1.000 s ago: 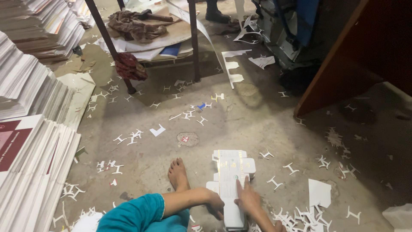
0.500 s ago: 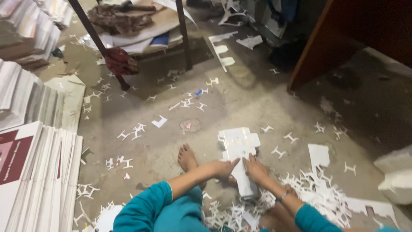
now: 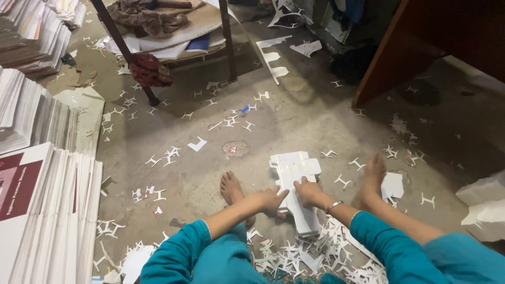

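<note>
A stack of white die-cut card blanks [image 3: 294, 179] lies on the concrete floor between my bare feet. My left hand [image 3: 271, 199] rests against the stack's left edge, fingers curled on it. My right hand [image 3: 309, 192], with a bangle at the wrist, presses on top of the stack near its middle. Both arms wear teal sleeves. White paper offcuts [image 3: 310, 252] are piled just in front of my lap, under the near end of the stack.
Tall stacks of printed card sheets [image 3: 42, 210] stand at the left. A metal-legged rack [image 3: 158, 47] holding cloth and boards is at the back. A brown wooden panel [image 3: 400, 52] leans at the right. Small white scraps [image 3: 163, 156] litter the floor.
The view has tilted down and shifted, bringing my legs and right foot into sight. Both hands stay on the card stack, which has barely moved.
</note>
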